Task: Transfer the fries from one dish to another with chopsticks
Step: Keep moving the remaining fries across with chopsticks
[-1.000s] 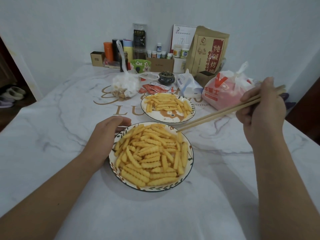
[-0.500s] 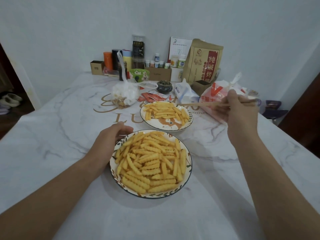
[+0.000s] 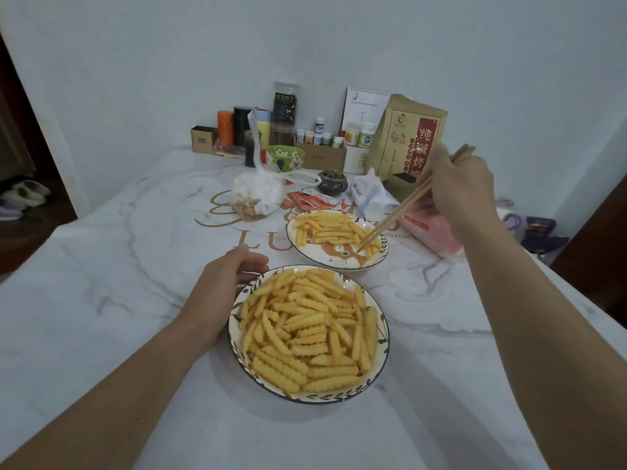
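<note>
Head view: at right of centre, the right hand (image 3: 458, 195) grips the chopsticks (image 3: 395, 217), whose tips dip among the fries (image 3: 334, 228) in the far dish (image 3: 339, 264), upper middle of the frame. At lower centre, the near dish (image 3: 307, 396) is heaped full, and the left hand (image 3: 222, 286) rests against its left rim, fingers loosely bent, holding nothing. The step looks like picking up a fry; next, the tips must pinch one firmly and lift it across.
</note>
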Demonstrator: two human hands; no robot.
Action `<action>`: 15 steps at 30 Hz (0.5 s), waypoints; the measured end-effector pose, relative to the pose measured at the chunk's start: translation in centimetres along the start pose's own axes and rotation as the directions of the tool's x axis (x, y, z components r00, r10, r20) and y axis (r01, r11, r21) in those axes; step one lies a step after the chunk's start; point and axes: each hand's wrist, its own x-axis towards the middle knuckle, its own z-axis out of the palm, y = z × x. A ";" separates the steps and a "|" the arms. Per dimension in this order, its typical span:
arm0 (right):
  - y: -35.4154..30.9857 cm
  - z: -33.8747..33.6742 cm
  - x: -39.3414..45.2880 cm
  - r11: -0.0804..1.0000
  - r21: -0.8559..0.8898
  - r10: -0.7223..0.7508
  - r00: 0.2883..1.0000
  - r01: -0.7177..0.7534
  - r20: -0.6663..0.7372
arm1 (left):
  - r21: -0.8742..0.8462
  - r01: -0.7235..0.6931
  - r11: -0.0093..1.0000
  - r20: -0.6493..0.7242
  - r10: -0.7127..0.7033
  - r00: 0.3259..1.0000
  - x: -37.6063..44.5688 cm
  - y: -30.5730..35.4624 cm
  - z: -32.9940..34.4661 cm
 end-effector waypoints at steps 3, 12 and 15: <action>-0.5 2.0 -0.2 0.997 -0.046 -0.059 0.997 0.061 0.055 | 0.036 -0.005 0.999 0.001 0.005 1.000 0.1 0.0 0.0; -1.5 7.7 0.9 0.922 -0.348 -0.070 0.955 0.172 0.289 | 0.027 0.019 0.999 0.028 -0.019 0.999 0.3 -0.2 -0.3; -0.2 6.6 1.2 0.983 -0.183 0.052 0.960 -0.001 0.274 | 0.006 0.028 1.000 0.043 -0.028 0.999 0.2 -0.1 -0.3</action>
